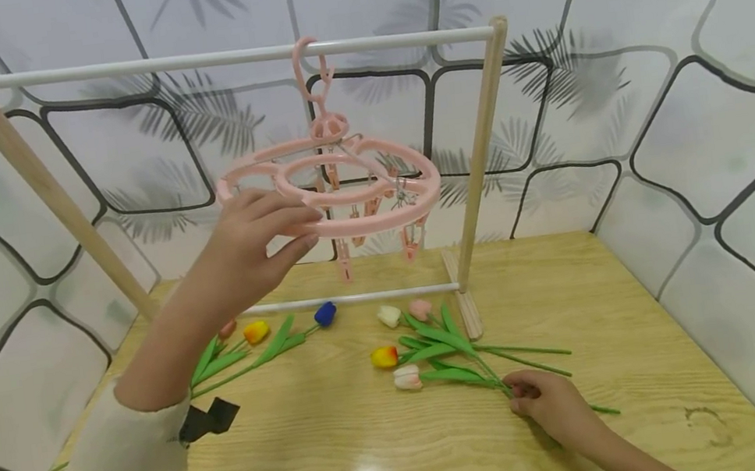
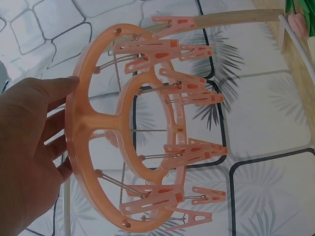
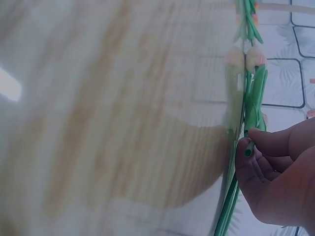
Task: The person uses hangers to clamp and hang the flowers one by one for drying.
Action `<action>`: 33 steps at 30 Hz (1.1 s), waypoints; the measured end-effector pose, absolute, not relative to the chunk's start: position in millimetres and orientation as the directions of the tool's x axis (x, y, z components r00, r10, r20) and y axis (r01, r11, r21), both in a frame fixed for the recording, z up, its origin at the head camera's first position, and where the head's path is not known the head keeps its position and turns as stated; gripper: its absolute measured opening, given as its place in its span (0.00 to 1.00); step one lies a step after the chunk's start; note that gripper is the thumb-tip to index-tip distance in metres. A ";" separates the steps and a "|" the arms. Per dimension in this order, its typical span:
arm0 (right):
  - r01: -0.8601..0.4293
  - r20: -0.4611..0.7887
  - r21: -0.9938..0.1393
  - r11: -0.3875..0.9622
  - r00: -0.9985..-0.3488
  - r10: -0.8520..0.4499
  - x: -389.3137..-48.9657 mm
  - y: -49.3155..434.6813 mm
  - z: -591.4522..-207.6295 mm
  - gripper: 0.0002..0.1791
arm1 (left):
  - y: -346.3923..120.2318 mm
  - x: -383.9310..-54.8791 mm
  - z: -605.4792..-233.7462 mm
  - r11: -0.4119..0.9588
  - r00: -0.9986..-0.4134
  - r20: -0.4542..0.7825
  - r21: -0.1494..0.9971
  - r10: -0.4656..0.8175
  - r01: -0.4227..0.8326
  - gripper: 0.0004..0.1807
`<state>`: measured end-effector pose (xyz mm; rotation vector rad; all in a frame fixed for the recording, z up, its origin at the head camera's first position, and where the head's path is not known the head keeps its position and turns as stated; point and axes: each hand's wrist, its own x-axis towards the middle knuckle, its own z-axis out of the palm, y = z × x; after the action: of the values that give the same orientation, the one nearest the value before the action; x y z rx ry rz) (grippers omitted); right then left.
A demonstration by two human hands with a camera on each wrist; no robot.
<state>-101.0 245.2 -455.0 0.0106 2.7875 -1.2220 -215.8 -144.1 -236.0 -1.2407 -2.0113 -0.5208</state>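
A pink round clip hanger [image 1: 376,224] with several dangling clothespins [image 2: 152,196] hangs by its hook from a white rail [image 1: 137,66]. My left hand [image 1: 254,239] holds the near left part of its ring. In the left wrist view, the thumb lies on one side of the rim, with the fingers behind it. Down on the table, my right hand [image 1: 547,403] pinches the green stem of an artificial tulip [image 3: 253,108] near its cut end. Pink, white and yellow-orange tulips [image 1: 385,357] lie bunched just left of that hand, their leaves and stems overlapping.
Wooden posts [image 1: 483,152] carry the rail, and a lower white bar [image 1: 357,298] runs close over the table [image 1: 318,439]. More tulips, including a blue one [image 1: 325,314], lie at the left, partly behind my left arm. Patterned panels [image 1: 699,149] enclose the back and sides.
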 end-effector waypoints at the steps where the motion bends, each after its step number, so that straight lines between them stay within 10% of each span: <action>1: 0.050 -0.092 -0.735 0.677 -0.995 -0.027 -100.9 245.3 -454.4 0.20 | -144.1 -215.6 -235.9 0.459 -0.292 0.743 -0.023 0.603 0.888 0.17; 33: -0.041 -0.038 -0.809 0.586 -0.992 -0.122 -101.8 221.3 -417.1 0.17 | -156.2 -200.5 -231.8 0.446 -0.265 0.795 -0.006 0.545 0.895 0.14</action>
<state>-101.8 221.3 -417.1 -0.1397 2.7172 -1.3827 -200.5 -156.2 -231.8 -1.2086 -1.9447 -0.5906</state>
